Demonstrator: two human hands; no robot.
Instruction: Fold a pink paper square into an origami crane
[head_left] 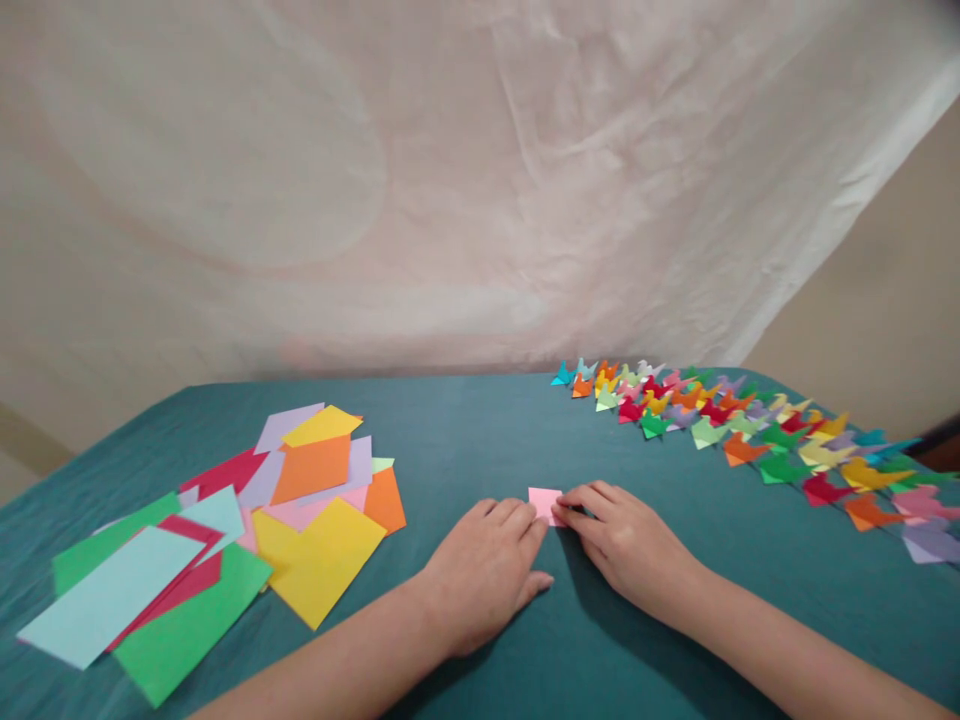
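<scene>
A small folded pink paper [543, 499] lies on the teal tablecloth [465, 430] just beyond my hands. My left hand [484, 572] rests on the cloth with its fingers close together, and their tips cover the paper's near edge. My right hand [624, 540] comes in from the right with bent fingers, and its fingertips pinch the paper's right corner. Most of the paper under the fingers is hidden.
A loose spread of flat coloured sheets [225, 540] lies at the left, yellow, green, light blue, red, orange and lilac. Several small folded paper figures [750, 430] stand in rows along the right side. A creased pale cloth [450, 180] hangs behind the table.
</scene>
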